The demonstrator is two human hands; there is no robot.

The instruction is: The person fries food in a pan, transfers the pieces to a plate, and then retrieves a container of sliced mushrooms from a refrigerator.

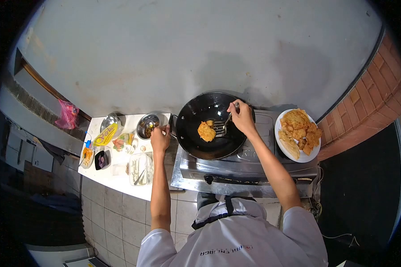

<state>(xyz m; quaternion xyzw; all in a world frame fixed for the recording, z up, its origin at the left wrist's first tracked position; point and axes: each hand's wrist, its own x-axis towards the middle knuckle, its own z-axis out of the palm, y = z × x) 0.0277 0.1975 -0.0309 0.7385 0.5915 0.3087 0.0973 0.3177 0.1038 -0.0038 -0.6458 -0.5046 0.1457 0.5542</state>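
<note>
My right hand (241,116) is closed around the handle of a slotted metal spatula (220,128). The spatula's blade touches the side of a golden fried fritter (206,131), which lies in a black wok (196,149) on the stove. Beside the wok's left handle, my left hand (160,139) hovers over the white table with loosely bent fingers apart and nothing visible in them. Just behind its fingers stands a small metal bowl (143,121) with dark bits inside. Right of the wok, a white plate (278,133) carries a heap of fried pieces (298,127).
The wok sits on a steel gas stove (236,171). On the white table (116,178) are another metal bowl (110,119), a yellow packet (105,135), a black dish (102,160) and a clear container (141,169). A grey wall (165,58) rises behind; brickwork (365,107) borders the right.
</note>
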